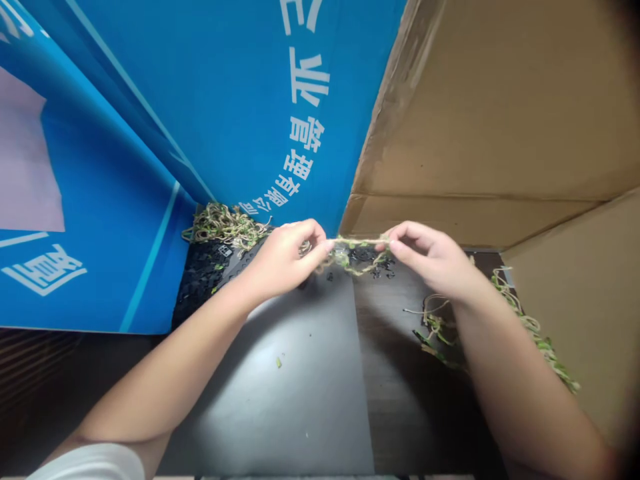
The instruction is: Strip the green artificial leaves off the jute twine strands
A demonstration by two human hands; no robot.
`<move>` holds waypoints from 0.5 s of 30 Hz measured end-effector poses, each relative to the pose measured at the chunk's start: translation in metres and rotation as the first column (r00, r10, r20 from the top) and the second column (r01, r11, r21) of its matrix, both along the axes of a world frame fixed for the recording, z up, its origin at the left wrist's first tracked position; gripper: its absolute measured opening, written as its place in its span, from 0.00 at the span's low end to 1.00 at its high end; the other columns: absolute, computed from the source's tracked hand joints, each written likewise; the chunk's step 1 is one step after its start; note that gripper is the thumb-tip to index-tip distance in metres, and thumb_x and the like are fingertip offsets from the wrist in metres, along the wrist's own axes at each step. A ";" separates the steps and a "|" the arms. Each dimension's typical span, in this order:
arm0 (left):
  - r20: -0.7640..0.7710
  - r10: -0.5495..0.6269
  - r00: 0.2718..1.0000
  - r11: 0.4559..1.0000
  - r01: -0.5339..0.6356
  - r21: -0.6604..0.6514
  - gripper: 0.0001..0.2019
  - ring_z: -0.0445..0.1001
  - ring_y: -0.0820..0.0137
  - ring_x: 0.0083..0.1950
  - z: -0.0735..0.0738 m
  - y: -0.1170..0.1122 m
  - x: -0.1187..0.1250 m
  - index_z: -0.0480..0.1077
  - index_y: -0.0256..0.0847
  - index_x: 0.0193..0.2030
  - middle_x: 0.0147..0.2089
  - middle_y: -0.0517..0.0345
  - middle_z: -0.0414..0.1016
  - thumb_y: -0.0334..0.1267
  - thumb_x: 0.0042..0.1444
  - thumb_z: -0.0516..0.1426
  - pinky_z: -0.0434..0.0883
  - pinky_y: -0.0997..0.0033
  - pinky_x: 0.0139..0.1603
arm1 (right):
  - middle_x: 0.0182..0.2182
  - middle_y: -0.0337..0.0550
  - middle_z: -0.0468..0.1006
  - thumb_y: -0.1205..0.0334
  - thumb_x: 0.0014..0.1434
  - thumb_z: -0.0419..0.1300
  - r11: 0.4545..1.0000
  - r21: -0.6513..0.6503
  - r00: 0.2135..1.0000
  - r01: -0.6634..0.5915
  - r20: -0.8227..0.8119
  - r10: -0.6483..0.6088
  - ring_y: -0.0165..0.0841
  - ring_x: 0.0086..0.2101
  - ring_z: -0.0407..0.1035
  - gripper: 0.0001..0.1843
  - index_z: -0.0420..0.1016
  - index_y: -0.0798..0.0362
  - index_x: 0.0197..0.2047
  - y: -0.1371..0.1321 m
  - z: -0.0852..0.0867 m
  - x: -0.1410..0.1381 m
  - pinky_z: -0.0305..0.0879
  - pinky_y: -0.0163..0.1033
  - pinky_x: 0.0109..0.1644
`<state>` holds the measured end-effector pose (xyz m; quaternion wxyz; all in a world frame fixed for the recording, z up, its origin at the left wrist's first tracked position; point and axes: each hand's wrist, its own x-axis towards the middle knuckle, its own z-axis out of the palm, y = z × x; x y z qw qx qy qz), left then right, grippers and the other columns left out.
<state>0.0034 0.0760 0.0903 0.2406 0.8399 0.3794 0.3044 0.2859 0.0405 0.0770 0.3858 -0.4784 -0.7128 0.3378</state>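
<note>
Head view: the left hand and the right hand are up in front, with a leafy string between them. On each hand, the thumb and pointing finger are pinched together on the string, with no gap at the tips. One part of the string goes straight across, and another part droops below it in a loop. Under the hands are a shiny gray sheet and a dark table top. A big heap of string sits at the back left, by a blue board. More leafy string lies beside the right arm, near brown cardboard.
</note>
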 end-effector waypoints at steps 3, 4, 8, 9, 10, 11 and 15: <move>0.166 -0.022 0.986 0.985 0.050 -0.165 0.15 0.71 0.74 0.30 0.023 -0.007 -0.011 0.70 0.38 0.37 0.30 0.60 0.75 0.48 0.69 0.57 0.67 0.73 0.34 | 0.27 0.38 0.74 0.44 0.64 0.65 0.996 -0.086 0.972 -0.004 -0.236 -0.016 0.31 0.30 0.69 0.18 0.72 0.50 0.39 -0.006 0.024 0.005 0.67 0.38 0.36; 0.200 -0.010 0.980 0.981 0.048 -0.189 0.15 0.70 0.75 0.28 0.029 -0.010 -0.014 0.70 0.38 0.37 0.29 0.61 0.74 0.49 0.68 0.57 0.66 0.74 0.31 | 0.26 0.37 0.73 0.44 0.63 0.67 0.995 -0.095 0.965 0.008 -0.262 -0.032 0.29 0.27 0.67 0.18 0.73 0.50 0.38 -0.008 0.031 0.007 0.66 0.37 0.33; 0.110 0.003 0.994 0.979 0.019 -0.201 0.16 0.68 0.75 0.26 0.047 -0.016 -0.030 0.73 0.40 0.38 0.27 0.61 0.72 0.51 0.66 0.59 0.63 0.77 0.26 | 0.22 0.33 0.66 0.48 0.61 0.69 0.992 -0.037 0.954 0.121 -0.272 -0.126 0.25 0.23 0.62 0.16 0.73 0.51 0.37 -0.016 0.055 0.018 0.61 0.35 0.28; 0.068 0.027 0.997 0.985 -0.015 -0.174 0.16 0.67 0.75 0.26 0.051 -0.016 -0.034 0.74 0.40 0.37 0.26 0.61 0.71 0.51 0.66 0.59 0.63 0.77 0.25 | 0.22 0.33 0.65 0.48 0.61 0.70 0.986 -0.029 0.953 0.163 -0.254 -0.165 0.25 0.22 0.60 0.16 0.74 0.51 0.37 -0.019 0.059 0.022 0.58 0.35 0.27; 0.034 0.054 0.998 0.988 -0.048 -0.150 0.16 0.67 0.75 0.26 0.054 -0.016 -0.039 0.75 0.41 0.37 0.26 0.61 0.71 0.52 0.65 0.60 0.62 0.77 0.25 | 0.23 0.33 0.65 0.48 0.61 0.70 0.975 -0.019 0.951 0.222 -0.215 -0.221 0.24 0.22 0.59 0.16 0.75 0.52 0.38 -0.021 0.063 0.027 0.55 0.34 0.25; 0.005 0.068 0.998 0.987 -0.066 -0.145 0.16 0.67 0.74 0.25 0.057 -0.016 -0.043 0.75 0.41 0.37 0.25 0.62 0.70 0.53 0.64 0.60 0.63 0.77 0.25 | 0.23 0.34 0.66 0.47 0.60 0.70 0.957 0.005 0.944 0.290 -0.167 -0.285 0.23 0.21 0.58 0.17 0.76 0.52 0.39 -0.024 0.065 0.032 0.50 0.34 0.23; -0.116 0.125 0.985 0.986 -0.137 -0.095 0.20 0.65 0.75 0.24 0.069 -0.015 -0.058 0.76 0.41 0.36 0.25 0.62 0.69 0.57 0.64 0.59 0.61 0.78 0.23 | 0.25 0.41 0.72 0.41 0.55 0.72 0.890 0.133 0.899 0.436 -0.017 -0.438 0.25 0.24 0.63 0.23 0.81 0.53 0.41 -0.034 0.071 0.051 0.51 0.36 0.24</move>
